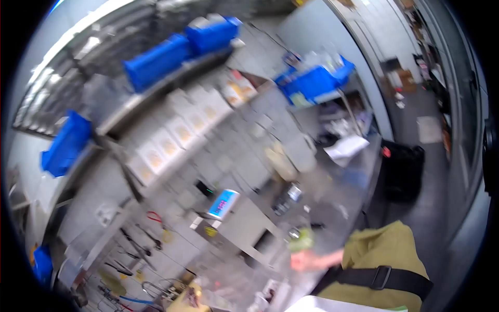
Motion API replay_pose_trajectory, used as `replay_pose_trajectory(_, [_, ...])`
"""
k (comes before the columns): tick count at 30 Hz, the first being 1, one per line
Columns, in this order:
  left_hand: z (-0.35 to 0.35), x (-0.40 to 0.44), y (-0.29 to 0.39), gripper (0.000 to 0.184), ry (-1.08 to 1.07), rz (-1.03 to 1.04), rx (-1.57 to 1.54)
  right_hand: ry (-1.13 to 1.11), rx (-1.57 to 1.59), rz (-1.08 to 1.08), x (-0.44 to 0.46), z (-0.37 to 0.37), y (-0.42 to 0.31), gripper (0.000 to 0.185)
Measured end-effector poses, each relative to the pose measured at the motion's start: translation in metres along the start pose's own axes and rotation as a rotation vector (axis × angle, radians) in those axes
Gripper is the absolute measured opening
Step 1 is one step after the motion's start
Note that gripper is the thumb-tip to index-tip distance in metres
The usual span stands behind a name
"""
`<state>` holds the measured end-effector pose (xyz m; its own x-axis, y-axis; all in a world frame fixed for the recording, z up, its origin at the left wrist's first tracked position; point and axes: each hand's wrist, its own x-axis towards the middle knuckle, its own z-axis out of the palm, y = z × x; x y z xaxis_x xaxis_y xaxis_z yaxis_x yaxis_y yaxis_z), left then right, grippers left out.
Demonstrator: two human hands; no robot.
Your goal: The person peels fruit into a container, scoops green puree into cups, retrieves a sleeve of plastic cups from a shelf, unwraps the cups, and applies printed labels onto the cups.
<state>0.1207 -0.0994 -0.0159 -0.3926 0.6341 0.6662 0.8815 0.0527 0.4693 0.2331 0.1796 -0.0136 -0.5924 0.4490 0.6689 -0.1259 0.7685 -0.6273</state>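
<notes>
My right hand [307, 260] reaches in from the lower right, at the end of an olive sleeve [382, 247] crossed by a black strap. The fingers are smeared by motion, so their grip does not show. Right above it in the picture is a pale green thing [301, 240], touching or very close; its kind is too blurred to name. Left of the hand stands a boxy metal machine [236, 229] with a blue lit display panel [223, 204]. My left hand is not in view.
The view is tilted and blurred. A dark bottle [287, 200] and white paper [347, 148] lie on the metal counter [332, 192]. White boxes [182, 131] line a wall shelf beneath blue bins [158, 61]. Tools [138, 244] hang lower left. A black bag-like object [404, 171] stands on the floor.
</notes>
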Motion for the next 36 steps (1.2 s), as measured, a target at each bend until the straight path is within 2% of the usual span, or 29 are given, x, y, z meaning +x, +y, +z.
replay_pose_trajectory(1, [0.009, 0.004, 0.013, 0.024, -0.02, 0.02, -0.011, 0.102, 0.051, 0.047, -0.008, -0.024, 0.03, 0.01])
replay_pose_trajectory(3, [0.035, 0.013, 0.044, 0.024, -0.089, 0.046, -0.055, 0.176, -0.079, 0.215, -0.029, -0.092, 0.065, 0.012])
replay_pose_trajectory(4, [0.057, 0.021, 0.065, 0.024, -0.132, 0.052, -0.091, 0.157, -0.136, 0.343, -0.043, -0.127, 0.082, 0.02])
replay_pose_trajectory(5, [0.083, 0.034, 0.094, 0.024, -0.208, -0.063, -0.157, 0.181, -0.101, 0.409, -0.059, -0.164, 0.091, 0.037])
replay_pose_trajectory(6, [0.117, 0.047, 0.118, 0.023, -0.253, -0.133, -0.243, 0.082, -0.208, 0.56, -0.078, -0.196, 0.118, 0.032])
replay_pose_trajectory(8, [0.196, 0.073, 0.157, 0.021, -0.409, -0.248, -0.345, 0.102, -0.16, 0.627, -0.119, -0.265, 0.158, 0.028])
replay_pose_trajectory(9, [0.243, 0.082, 0.169, 0.021, -0.468, -0.174, -0.29, 0.097, -0.225, 0.715, -0.142, -0.298, 0.178, 0.031])
replay_pose_trajectory(10, [0.288, 0.092, 0.188, 0.02, -0.543, -0.185, -0.278, 0.089, -0.289, 0.795, -0.165, -0.329, 0.194, 0.036])
replay_pose_trajectory(11, [0.328, 0.102, 0.216, 0.02, -0.607, -0.202, -0.302, 0.107, -0.362, 0.84, -0.191, -0.356, 0.217, 0.032])
replay_pose_trajectory(12, [0.368, 0.111, 0.23, 0.02, -0.689, -0.147, -0.341, 0.077, -0.295, 1.042, -0.206, -0.382, 0.231, 0.026])
replay_pose_trajectory(13, [0.411, 0.111, 0.231, 0.021, -0.652, -0.121, -0.421, 0.081, -0.263, 1.121, -0.224, -0.4, 0.241, 0.023])
replay_pose_trajectory(14, [0.429, 0.126, 0.25, 0.022, -0.761, -0.253, -0.327, 0.085, -0.252, 1.184, -0.231, -0.415, 0.25, 0.02])
replay_pose_trajectory(16, [0.483, 0.138, 0.256, 0.02, -0.684, -0.262, -0.315, -0.043, -0.335, 1.097, -0.218, -0.446, 0.27, 0.018])
replay_pose_trajectory(18, [0.532, 0.149, 0.246, 0.019, -0.565, -0.256, -0.239, -0.037, -0.364, 0.953, -0.18, -0.467, 0.302, 0.018])
replay_pose_trajectory(20, [0.565, 0.168, 0.254, 0.025, -0.554, -0.242, -0.131, 0.053, -0.422, 0.897, -0.128, -0.474, 0.336, 0.021])
replay_pose_trajectory(22, [0.603, 0.176, 0.245, 0.033, -0.553, -0.222, -0.078, 0.043, -0.405, 0.83, -0.074, -0.471, 0.374, 0.025])
replay_pose_trajectory(25, [0.63, 0.188, 0.245, 0.062, -0.571, -0.174, 0.2, -0.011, -0.615, 0.615, -0.004, -0.461, 0.44, 0.027])
replay_pose_trajectory(26, [0.632, 0.188, 0.248, 0.071, -0.637, -0.276, 0.256, -0.03, -0.734, 0.549, 0.014, -0.46, 0.464, 0.027])
replay_pose_trajectory(28, [0.636, 0.203, 0.254, 0.089, -0.755, -0.463, 0.36, 0.138, -0.964, 0.296, 0.034, -0.463, 0.527, 0.026])
replay_pose_trajectory(29, [0.636, 0.205, 0.253, 0.101, -0.785, -0.486, 0.344, 0.048, -0.926, 0.356, 0.044, -0.47, 0.546, 0.025])
replay_pose_trajectory(30, [0.634, 0.205, 0.254, 0.102, -0.808, -0.517, 0.36, -0.043, -0.879, 0.426, 0.049, -0.473, 0.56, 0.024])
replay_pose_trajectory(31, [0.637, 0.211, 0.256, 0.102, -0.821, -0.541, 0.376, -0.15, -0.846, 0.409, 0.051, -0.475, 0.578, 0.021])
replay_pose_trajectory(36, [0.641, 0.206, 0.25, 0.1, -0.732, -0.447, 0.305, -0.607, -0.785, 0.34, 0.066, -0.482, 0.547, 0.016])
